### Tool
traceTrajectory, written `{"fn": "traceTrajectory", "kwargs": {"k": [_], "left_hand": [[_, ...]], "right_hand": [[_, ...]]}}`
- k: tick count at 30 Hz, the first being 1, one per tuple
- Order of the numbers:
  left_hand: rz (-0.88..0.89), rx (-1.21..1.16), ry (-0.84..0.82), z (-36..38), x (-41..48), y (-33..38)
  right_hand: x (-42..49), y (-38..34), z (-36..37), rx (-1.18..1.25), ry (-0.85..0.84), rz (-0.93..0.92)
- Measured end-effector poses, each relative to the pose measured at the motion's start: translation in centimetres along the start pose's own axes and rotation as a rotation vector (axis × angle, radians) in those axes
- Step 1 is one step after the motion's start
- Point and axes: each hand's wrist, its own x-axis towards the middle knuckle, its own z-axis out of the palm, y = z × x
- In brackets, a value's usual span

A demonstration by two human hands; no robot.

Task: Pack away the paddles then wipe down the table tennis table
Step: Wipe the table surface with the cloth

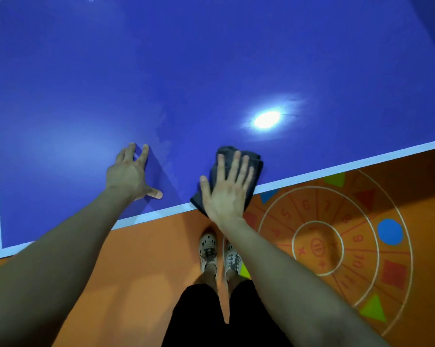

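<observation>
Your left hand (128,174) is spread open and holds nothing. Its fingertips and thumb tip rest on the counter (211,71), and the palm is raised clear of the surface. Your right hand (227,189) lies flat with straight, slightly spread fingers and presses down on the folded dark grey cloth (257,164). No finger curls round the fabric.

The cloth sits at the near edge of the counter, just right of your left hand and apart from it. Its lower corner laps over the white edge line (336,166) and past the rim. Your palm hides most of the cloth. Only the far folds and the near-left corner show, so the number of folds cannot be told.

The counter is the blue table tennis surface. Its near-left corner is in view, while the far end and right side are cut off by the frame. A faint smear (165,136) lies between your hands, its outline hard to trace. A bright lamp reflection (267,119) sits beyond the cloth.

Below the rim, the orange floor (141,259) carries a painted ring game (336,236) with coloured shapes; its numerals are blurred. Your light shoes (207,249) are partly covered by your right forearm.
</observation>
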Motion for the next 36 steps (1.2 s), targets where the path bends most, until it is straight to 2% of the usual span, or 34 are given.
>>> {"fn": "traceTrajectory", "kwargs": {"k": [2,4,7,10,12,14,17,22,24,27,29,33,36], "left_hand": [[-0.019,0.017,0.007,0.2,-0.5,0.0],[-0.017,-0.017,0.069,0.7,-1.7,0.8],[0.045,-0.293,0.186,2.5,-5.1,3.8],[0.094,-0.474,0.164,4.2,-8.0,7.5],[0.094,-0.466,0.14,5.3,-8.6,9.3],[0.041,-0.479,0.107,6.1,-8.4,10.1],[0.006,-0.66,0.054,6.0,-8.4,9.9],[0.159,-1.051,0.022,2.6,-10.4,6.9],[0.125,-1.171,0.069,0.7,-11.2,4.6],[-0.04,-1.29,0.231,-2.6,-12.0,0.7],[-0.1,-1.31,0.328,-4.8,-12.1,-2.1],[-0.015,-0.996,0.404,-7.4,-10.3,-7.8],[-0.056,-1.014,0.481,-9.4,-6.5,-11.7]], "right_hand": [[-0.7,-1.0,-0.7,-0.016,-0.107,-0.1],[1.0,0.9,-2.5,0.06,-0.079,-0.112],[4.8,4.5,-4.9,0.058,-0.032,-0.147],[7.7,3.9,-5.7,0.002,-0.189,-0.147],[8.2,2.7,-6.1,-0.053,-0.286,-0.163],[8.3,2.5,-7.0,-0.047,-0.294,-0.154],[7.6,3.7,-8.8,0.066,-0.304,-0.119],[6.5,4.2,-12.1,0.454,-0.298,0.031],[6.1,2.5,-13.1,0.606,-0.348,0.052],[6.1,-0.9,-14.1,0.623,-0.34,-0.102],[6.8,-3.3,-14.7,0.564,-0.281,-0.198],[8.8,-8.1,-14.8,0.38,-0.258,-0.397],[10.9,-12.6,-14.2,0.4,-0.183,-0.449]]}}
